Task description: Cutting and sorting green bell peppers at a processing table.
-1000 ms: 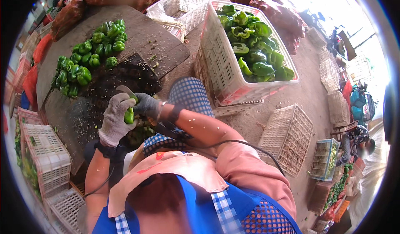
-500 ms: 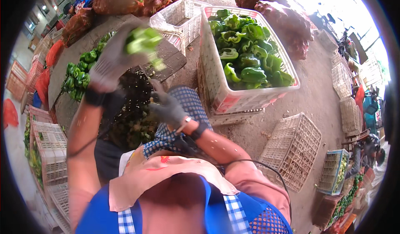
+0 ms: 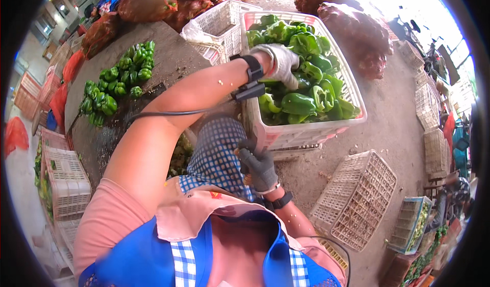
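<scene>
My left hand [image 3: 279,62], in a white glove with a black wrist strap, reaches across into a white plastic crate [image 3: 306,133] heaped with green bell peppers [image 3: 306,90]. Its fingers are spread and rest on the top peppers, with nothing gripped that I can see. My right hand [image 3: 260,167], in a grey glove, is curled into a fist low beside my checked knee, just under the crate's near corner. A small dark object pokes out of the top of that fist; what kind it is stays unclear.
A loose pile of green peppers [image 3: 120,82] lies on a dark slab at the left. Empty white crates stand behind [image 3: 224,21], at the left [image 3: 64,174] and at the right [image 3: 354,200]. Red mesh sacks [image 3: 352,26] lie beyond the full crate.
My left hand lifted a green pepper away from my lap, swung it up and right, and now rests in the crate without it. My right hand dropped to my knee.
</scene>
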Demonstrator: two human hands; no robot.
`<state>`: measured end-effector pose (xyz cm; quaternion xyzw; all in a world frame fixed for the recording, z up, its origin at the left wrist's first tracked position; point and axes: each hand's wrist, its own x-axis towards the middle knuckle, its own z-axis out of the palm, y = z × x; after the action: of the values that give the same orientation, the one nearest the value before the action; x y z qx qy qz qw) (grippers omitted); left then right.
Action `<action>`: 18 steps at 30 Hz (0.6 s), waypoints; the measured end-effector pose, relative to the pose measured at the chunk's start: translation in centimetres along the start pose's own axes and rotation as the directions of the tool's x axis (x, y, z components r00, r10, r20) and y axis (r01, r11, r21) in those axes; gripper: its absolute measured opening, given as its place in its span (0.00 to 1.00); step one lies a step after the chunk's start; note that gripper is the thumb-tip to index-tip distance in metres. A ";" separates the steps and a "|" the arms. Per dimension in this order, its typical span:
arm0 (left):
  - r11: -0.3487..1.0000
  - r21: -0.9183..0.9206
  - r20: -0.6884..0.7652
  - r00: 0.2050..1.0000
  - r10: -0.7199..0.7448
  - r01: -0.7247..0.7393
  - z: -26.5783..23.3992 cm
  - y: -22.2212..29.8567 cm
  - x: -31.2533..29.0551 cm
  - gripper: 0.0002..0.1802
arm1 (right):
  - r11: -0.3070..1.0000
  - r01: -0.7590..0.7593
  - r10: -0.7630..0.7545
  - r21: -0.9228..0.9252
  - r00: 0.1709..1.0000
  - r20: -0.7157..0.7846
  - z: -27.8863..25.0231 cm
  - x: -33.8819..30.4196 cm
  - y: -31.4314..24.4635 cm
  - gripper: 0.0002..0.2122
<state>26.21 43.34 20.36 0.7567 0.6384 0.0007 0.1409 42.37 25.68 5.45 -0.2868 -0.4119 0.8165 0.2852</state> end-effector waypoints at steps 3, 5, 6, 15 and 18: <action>0.997 0.077 -0.102 0.995 -0.016 0.024 4.9 0.3 1.2 0.38 | 1.000 -0.022 0.023 -0.008 0.997 0.070 1.3 1.8 -0.3 0.10; 0.998 -0.010 -0.095 0.994 -0.059 0.059 4.1 0.5 2.1 0.39 | 0.997 -0.009 0.021 -0.074 0.989 0.150 2.0 2.4 -0.2 0.09; 0.994 -0.077 -0.082 0.994 -0.078 0.072 3.5 0.3 2.3 0.38 | 0.998 -0.006 0.016 -0.065 0.988 0.153 2.3 2.2 -0.5 0.09; 0.781 -0.526 -0.451 0.889 0.079 -0.336 -5.7 -10.6 -10.9 0.27 | 0.992 -0.004 -0.006 0.125 0.996 0.084 1.5 1.9 0.3 0.12; 0.784 -0.620 -0.367 0.891 -0.267 -0.020 -4.2 -13.3 -22.3 0.28 | 0.995 0.081 -0.076 -0.060 0.993 0.088 5.5 1.8 0.1 0.11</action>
<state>8.50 24.62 25.58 0.6060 0.6679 0.3656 0.2301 37.29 24.14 7.69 -0.2441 -0.4604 0.8027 0.2900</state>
